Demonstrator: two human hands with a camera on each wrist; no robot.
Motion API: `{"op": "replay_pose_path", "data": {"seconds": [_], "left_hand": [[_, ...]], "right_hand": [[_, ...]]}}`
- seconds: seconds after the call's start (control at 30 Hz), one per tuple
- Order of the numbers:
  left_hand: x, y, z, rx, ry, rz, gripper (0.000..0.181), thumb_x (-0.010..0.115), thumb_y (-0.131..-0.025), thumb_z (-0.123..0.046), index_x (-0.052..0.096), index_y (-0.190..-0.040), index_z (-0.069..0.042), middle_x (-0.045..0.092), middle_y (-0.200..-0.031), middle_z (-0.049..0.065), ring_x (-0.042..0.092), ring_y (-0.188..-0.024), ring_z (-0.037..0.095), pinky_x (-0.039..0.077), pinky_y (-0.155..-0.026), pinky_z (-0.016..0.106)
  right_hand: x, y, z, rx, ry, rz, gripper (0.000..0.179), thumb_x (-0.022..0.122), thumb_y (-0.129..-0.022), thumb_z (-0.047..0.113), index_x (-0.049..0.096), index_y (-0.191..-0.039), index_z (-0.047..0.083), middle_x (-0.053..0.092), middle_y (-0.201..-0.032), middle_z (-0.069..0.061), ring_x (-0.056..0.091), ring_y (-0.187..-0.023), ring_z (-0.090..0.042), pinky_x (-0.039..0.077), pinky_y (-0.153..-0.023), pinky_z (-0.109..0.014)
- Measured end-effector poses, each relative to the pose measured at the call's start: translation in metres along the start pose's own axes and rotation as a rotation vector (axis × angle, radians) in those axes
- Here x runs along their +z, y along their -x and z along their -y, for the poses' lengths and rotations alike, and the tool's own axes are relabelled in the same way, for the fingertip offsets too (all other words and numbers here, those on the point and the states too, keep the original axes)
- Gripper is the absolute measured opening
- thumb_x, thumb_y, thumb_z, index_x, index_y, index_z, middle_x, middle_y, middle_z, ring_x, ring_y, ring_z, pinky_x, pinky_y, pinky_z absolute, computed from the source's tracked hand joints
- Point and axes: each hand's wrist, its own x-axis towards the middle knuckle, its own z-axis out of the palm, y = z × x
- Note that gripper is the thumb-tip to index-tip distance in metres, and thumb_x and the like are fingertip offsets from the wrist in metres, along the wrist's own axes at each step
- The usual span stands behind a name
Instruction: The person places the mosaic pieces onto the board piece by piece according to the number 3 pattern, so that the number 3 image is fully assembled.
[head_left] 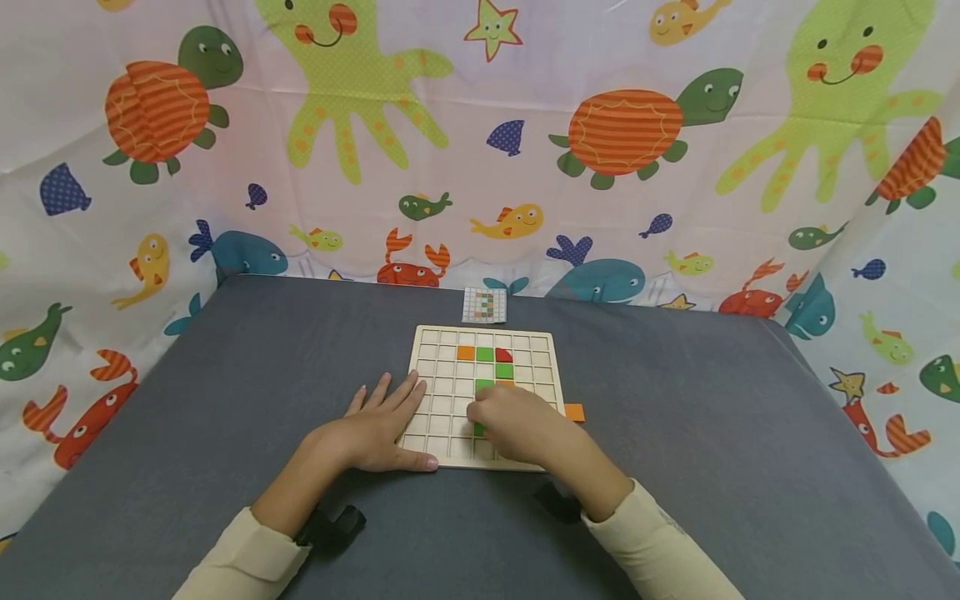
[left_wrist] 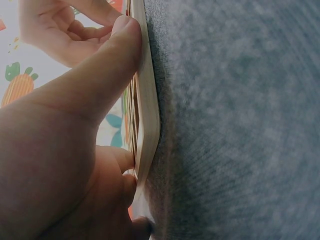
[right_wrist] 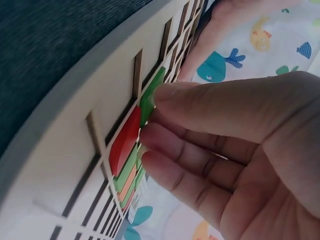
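A wooden grid board (head_left: 442, 400) lies on the table, with orange, green and red tiles in several of its cells. My left hand (head_left: 375, 429) spreads over its left side, fingertips on the grid and thumb (left_wrist: 127, 40) along the near edge. Over the lower middle of the board is my right hand (head_left: 517, 421), its fingers bent. In the right wrist view, that thumb and the fingers pinch a green square tile (right_wrist: 151, 95) at a cell of the grid. Beside it sits a red tile (right_wrist: 125, 142) with a curved side. The right hand covers part of the grid.
A small card with a coloured grid pattern (head_left: 484, 306) lies beyond the board's far edge. One orange tile (head_left: 574, 412) rests by the board's right edge. A curtain printed with sea animals (head_left: 510, 108) rises behind and beside the grey table (head_left: 675, 467).
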Motion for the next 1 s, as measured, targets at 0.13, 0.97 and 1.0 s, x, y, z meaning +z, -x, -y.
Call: {"op": "replay_pose_path", "data": {"seconds": [0.13, 0.97, 1.0], "left_hand": [[0.001, 0.000, 0.000, -0.004, 0.001, 0.003, 0.113, 0.066, -0.083, -0.070, 0.013, -0.162, -0.008, 0.004, -0.167, 0.011, -0.004, -0.150, 0.043, 0.000, -0.114, 0.065], [-0.001, 0.001, -0.003, -0.001, 0.016, 0.017, 0.114, 0.066, -0.084, -0.070, 0.012, -0.162, -0.007, 0.003, -0.167, 0.012, -0.005, -0.150, 0.043, -0.001, -0.114, 0.065], [-0.001, 0.001, -0.002, -0.004, 0.010, 0.020, 0.114, 0.065, -0.084, -0.070, 0.011, -0.162, -0.008, 0.002, -0.168, 0.011, -0.006, -0.150, 0.042, -0.001, -0.114, 0.064]], "right_hand": [[-0.001, 0.007, -0.004, -0.021, -0.053, -0.027, 0.022, 0.068, -0.083, -0.010, 0.073, -0.089, 0.010, 0.064, -0.081, 0.002, 0.059, -0.073, -0.012, 0.051, -0.070, -0.029], [-0.009, 0.075, -0.076, 0.263, -0.027, -0.001, 0.023, 0.075, -0.081, -0.007, 0.063, -0.078, 0.012, 0.049, -0.071, 0.003, 0.043, -0.065, -0.013, 0.039, -0.058, -0.030], [-0.008, 0.075, -0.077, 0.260, -0.027, -0.005, 0.023, 0.074, -0.082, -0.007, 0.062, -0.077, 0.012, 0.049, -0.071, 0.003, 0.043, -0.064, -0.013, 0.039, -0.058, -0.030]]}}
